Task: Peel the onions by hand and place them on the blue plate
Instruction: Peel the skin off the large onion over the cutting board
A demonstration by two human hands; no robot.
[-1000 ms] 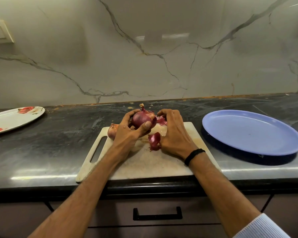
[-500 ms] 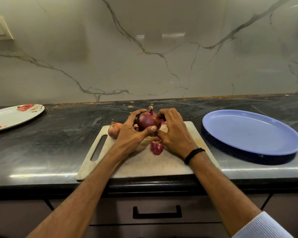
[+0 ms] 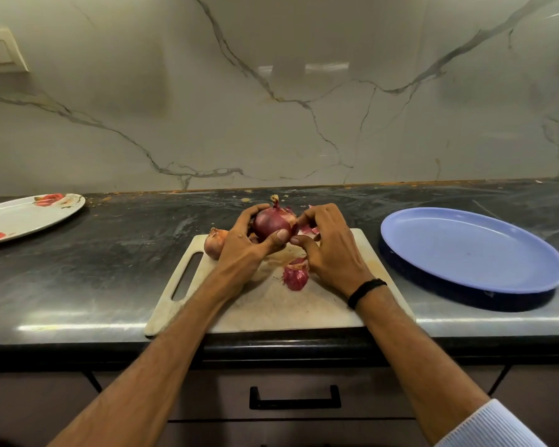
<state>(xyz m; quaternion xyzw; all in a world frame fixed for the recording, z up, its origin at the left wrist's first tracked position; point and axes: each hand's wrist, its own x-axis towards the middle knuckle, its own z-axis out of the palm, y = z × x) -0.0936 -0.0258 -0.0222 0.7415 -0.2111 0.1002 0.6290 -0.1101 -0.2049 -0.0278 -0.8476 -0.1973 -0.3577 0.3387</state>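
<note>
From my end, the left hand (image 3: 239,250) comes in over the near-left part of the cutting board (image 3: 271,304), forearm angled up from the lower left, wrist straight. Its fingers wrap the far side of a red onion (image 3: 271,222) and the thumb presses on the near side, so the bulb is gripped firmly and held above the board's far edge, dry tip pointing up.

The right hand (image 3: 329,250) reaches in over the board's right half with a black wristband (image 3: 365,291) at the wrist and a pale ribbed sleeve (image 3: 488,427) pushed up the forearm. Its fingers are curled; forefinger and thumb close on the onion's right side, pinching at the skin there. I cannot tell how much skin has lifted.

A smaller brown-skinned onion (image 3: 214,242) lies at the board's far-left corner, just behind the left hand. A curled piece of red onion skin (image 3: 296,275) lies on the board's middle, touching the right palm's edge. The blue plate (image 3: 465,250) sits on the counter just right of the board; a floral plate (image 3: 23,217) lies well to its left.
</note>
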